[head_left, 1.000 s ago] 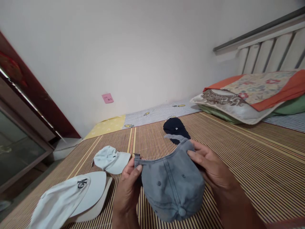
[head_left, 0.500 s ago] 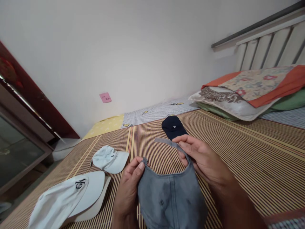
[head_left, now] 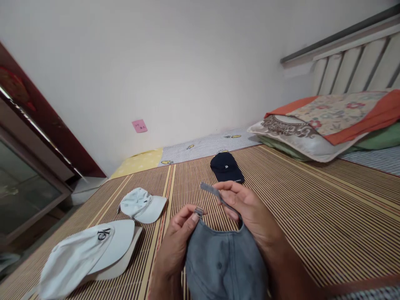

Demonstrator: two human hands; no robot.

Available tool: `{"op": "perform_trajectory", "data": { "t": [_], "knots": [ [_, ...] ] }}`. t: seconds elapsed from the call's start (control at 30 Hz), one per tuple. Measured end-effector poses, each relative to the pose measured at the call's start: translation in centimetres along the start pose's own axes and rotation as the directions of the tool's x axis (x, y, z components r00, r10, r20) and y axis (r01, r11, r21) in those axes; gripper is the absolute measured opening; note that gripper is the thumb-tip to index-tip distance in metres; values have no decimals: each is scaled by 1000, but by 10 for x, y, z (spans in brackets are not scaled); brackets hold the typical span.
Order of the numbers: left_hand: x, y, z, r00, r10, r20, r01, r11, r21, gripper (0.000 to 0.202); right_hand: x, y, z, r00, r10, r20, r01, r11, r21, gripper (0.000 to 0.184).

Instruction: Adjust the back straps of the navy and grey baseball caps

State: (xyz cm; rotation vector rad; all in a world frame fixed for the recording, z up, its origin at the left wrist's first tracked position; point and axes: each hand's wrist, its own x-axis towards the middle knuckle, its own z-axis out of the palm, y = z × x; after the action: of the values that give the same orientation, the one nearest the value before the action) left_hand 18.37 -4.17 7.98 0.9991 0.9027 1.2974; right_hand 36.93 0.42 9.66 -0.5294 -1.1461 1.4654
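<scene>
A grey baseball cap [head_left: 225, 262] hangs between my two hands, its back opening facing up. My left hand [head_left: 178, 237] pinches the cap's back edge at a small metal buckle [head_left: 199, 212]. With thumb and fingers closed, my right hand [head_left: 246, 212] grips the loose grey strap [head_left: 210, 189], whose free end points left above the buckle. Strap and buckle are apart. Past my right hand lies a navy cap [head_left: 225, 166] with a small white logo. Left of my left hand sits a pale blue cap [head_left: 140, 205], and nearer me a white cap [head_left: 75, 258] with black letters.
A striped bamboo mat [head_left: 312, 200] covers the bed. Pillows with an orange floral cover [head_left: 340, 112] are stacked at the right, below a radiator [head_left: 356, 66]. A pink note [head_left: 139, 126] is stuck to the wall. A glass-fronted cabinet [head_left: 28, 191] stands at the left.
My hands have come closer together, the right moving left with the strap and the left moving slightly right with the buckle. The cap's back opening has narrowed.
</scene>
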Motion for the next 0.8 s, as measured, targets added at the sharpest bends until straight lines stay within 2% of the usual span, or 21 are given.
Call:
{"op": "perform_trajectory", "data": {
  "t": [0.17, 0.37, 0.6, 0.8],
  "knots": [
    [-2, 1, 6, 999, -12, -38, 13, 999, 47, 26, 4, 8, -2, 999, 37, 30, -38, 999, 25, 35],
    [2, -6, 14, 994, 26, -106, -15, 995, 97, 27, 16, 24, -5, 997, 25, 79, -23, 999, -36, 25],
    [2, -10, 16, 999, -21, -42, 27, 988, 153, 27, 21, 30, -18, 1000, 13, 2, -13, 1000, 21, 26],
    [-2, -9, 13, 997, -39, -62, 48, 988, 148, 26, 16, 28, -18, 1000, 20, 5, -20, 999, -24, 26]
  ]
}}
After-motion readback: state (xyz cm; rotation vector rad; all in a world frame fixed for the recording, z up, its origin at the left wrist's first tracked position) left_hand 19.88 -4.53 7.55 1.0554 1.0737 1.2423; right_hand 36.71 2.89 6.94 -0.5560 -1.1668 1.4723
